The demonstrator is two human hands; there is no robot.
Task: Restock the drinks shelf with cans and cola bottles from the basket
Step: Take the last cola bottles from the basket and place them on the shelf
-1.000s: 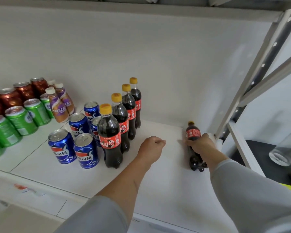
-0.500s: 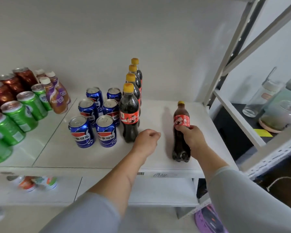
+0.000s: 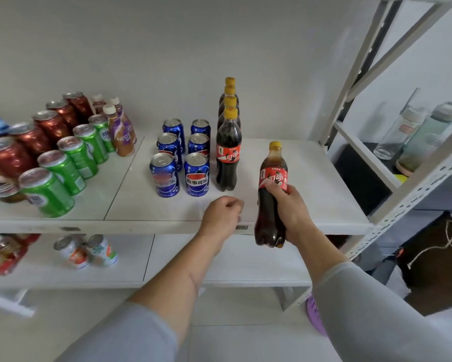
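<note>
My right hand (image 3: 290,212) grips a cola bottle (image 3: 271,184) with a yellow cap and red label, held upright at the front edge of the white drinks shelf (image 3: 311,184), its base below the shelf lip. My left hand (image 3: 223,214) is a closed fist resting on the shelf's front edge, holding nothing. A row of several cola bottles (image 3: 229,152) stands front to back mid-shelf. Left of it stand several blue Pepsi cans (image 3: 196,175) in two rows. A purple basket (image 3: 315,317) edge shows on the floor below my right arm.
Green cans (image 3: 63,168), red cans (image 3: 51,125) and small coffee bottles (image 3: 121,134) fill the shelf's left part. Small cans (image 3: 99,250) lie on the lower shelf. A metal rack upright (image 3: 350,82) bounds the right side, with clear water bottles (image 3: 413,134) beyond.
My right hand has drawn the cola bottle from deep on the shelf's right side toward the front edge, lifted off the surface. The view has pulled back. My left fist stays near the edge.
</note>
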